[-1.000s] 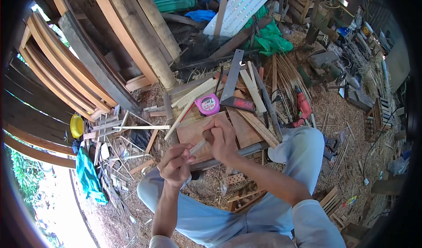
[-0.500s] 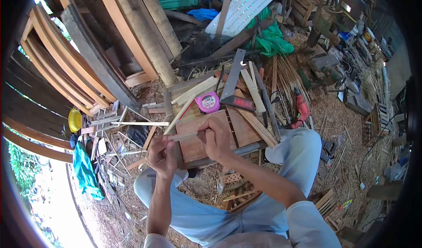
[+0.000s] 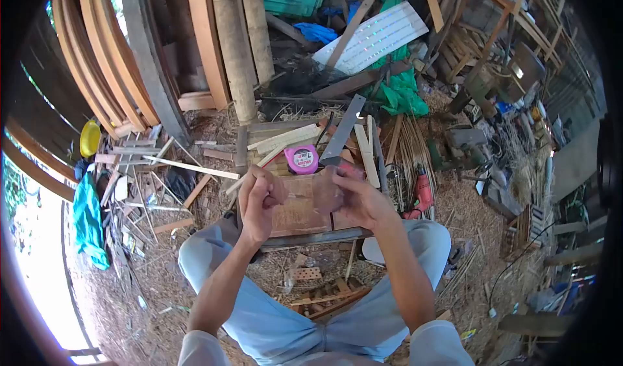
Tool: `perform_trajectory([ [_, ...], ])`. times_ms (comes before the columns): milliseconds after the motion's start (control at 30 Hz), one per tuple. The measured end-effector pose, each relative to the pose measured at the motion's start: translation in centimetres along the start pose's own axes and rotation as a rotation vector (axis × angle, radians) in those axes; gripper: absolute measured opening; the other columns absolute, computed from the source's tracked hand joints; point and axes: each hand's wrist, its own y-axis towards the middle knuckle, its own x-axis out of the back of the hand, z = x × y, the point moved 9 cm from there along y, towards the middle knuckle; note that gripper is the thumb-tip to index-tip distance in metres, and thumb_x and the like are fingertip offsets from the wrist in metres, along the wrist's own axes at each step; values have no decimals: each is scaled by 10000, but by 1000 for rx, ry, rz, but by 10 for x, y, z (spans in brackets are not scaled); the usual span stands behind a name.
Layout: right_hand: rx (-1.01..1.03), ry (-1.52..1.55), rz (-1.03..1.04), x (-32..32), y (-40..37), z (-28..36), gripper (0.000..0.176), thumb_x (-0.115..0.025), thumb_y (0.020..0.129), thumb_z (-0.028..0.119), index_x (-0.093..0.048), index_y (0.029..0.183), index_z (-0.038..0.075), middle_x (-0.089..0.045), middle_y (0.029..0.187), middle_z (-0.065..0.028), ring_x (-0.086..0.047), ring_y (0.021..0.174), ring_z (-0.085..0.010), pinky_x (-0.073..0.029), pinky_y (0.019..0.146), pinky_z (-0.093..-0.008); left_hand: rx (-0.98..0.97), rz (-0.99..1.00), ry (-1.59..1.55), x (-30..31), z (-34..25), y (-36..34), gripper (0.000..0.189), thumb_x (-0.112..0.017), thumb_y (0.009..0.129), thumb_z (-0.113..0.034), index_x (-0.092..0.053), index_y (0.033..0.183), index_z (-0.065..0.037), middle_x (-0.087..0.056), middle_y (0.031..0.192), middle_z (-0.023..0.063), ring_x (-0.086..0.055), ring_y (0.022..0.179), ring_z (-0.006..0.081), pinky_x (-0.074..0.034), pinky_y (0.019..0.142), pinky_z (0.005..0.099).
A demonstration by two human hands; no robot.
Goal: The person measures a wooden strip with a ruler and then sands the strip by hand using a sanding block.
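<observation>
My left hand [image 3: 258, 204] is closed, fingers curled, over the left side of a reddish-brown wooden board [image 3: 295, 220]. Something small and pale shows at its fingertips, too blurred to name. To the right, my right hand [image 3: 363, 200] has its fingers bent toward the left hand. A brownish blur at their tips hides what they grip. The two hands are apart. Just beyond them, a pink tape measure [image 3: 302, 159] lies on the low workbench [image 3: 305, 241]. A try square [image 3: 344, 129] rests right of it, its red-marked handle partly behind my right hand.
Light wood strips [image 3: 282, 139] lie on the bench. A red power drill [image 3: 422, 194] is on the floor at right. Scrap sticks [image 3: 195, 167] and shavings cover the ground. Tall timbers [image 3: 233, 54] lean at back left; a white ridged panel [image 3: 373, 38] lies behind.
My hands have moved apart, the right one to the right. The pale strip that ran between them no longer shows clearly. The view has shifted, and more of the bench front is visible.
</observation>
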Motion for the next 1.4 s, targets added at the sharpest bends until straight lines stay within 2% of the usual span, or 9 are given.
perform_trajectory([
  [200,-115,6,67,3,-13,-16,616,-640,900,180,-377,1452,104,-518,1327,-94,-525,1202,-231,-447,1001,-348,11,31,-13,-4,2,-6,348,-399,1038,-333,-364,796,-86,-298,599,-25,-238,505,80,-214,496,272],
  [367,296,-640,167,-33,-24,11,693,-612,804,113,-357,1447,68,-415,1418,-134,-435,1296,-243,-414,1046,-382,16,-2,-38,3,-1,-7,379,-407,1035,-357,-354,773,-89,-290,603,-30,-243,504,82,-205,491,276],
  [467,-8,-94,301,-14,-15,-15,755,-539,703,53,-363,1437,51,-463,1372,-159,-466,1275,-246,-408,1054,-393,36,-23,-96,9,3,-8,365,-442,1026,-341,-368,774,-86,-313,611,-36,-269,513,70,-217,493,265],
  [567,116,-148,328,-9,-13,-10,687,-550,662,104,-425,1329,-9,-517,1304,-221,-608,1092,-336,-511,908,-432,40,-29,21,8,2,-13,312,-521,999,-270,-404,780,-81,-375,630,-45,-325,545,36,-254,505,234],
  [1033,99,105,435,-33,-26,2,474,-390,827,42,-355,1299,66,-510,1267,-298,-658,919,-381,-610,627,-424,43,133,310,-10,-13,-21,100,-664,897,-109,-634,948,-28,-513,690,-13,-433,597,37,-319,533,224],
  [1200,-110,240,245,-15,-29,-14,448,-449,925,154,-351,1355,74,-532,1244,-264,-676,825,-388,-610,471,-409,-288,321,491,-49,-38,-9,573,-877,668,-198,-654,1174,-46,-661,1143,103,-617,1029,154,-491,823,284],
  [1300,-174,404,485,-45,-43,-3,552,-536,915,127,-315,1419,84,-560,1227,-220,-669,944,-360,-628,607,-389,7,249,456,-34,-13,-10,547,-872,680,-193,-658,1160,-40,-657,1157,97,-623,1006,160,-485,830,277],
  [1367,223,-418,374,-45,-38,11,741,-633,833,4,-261,1464,112,-508,1319,-200,-563,1190,-320,-598,767,-337,-160,204,434,-31,-16,-9,511,-872,687,-200,-665,1123,-30,-661,1155,81,-605,896,106,-471,710,235],
  [1400,225,-416,378,-52,-38,9,741,-633,833,4,-261,1464,112,-508,1319,-200,-563,1190,-320,-598,767,-337,-35,90,373,-18,-8,-9,482,-870,694,-203,-666,1091,-19,-667,1127,73,-586,863,84,-453,675,219],
])
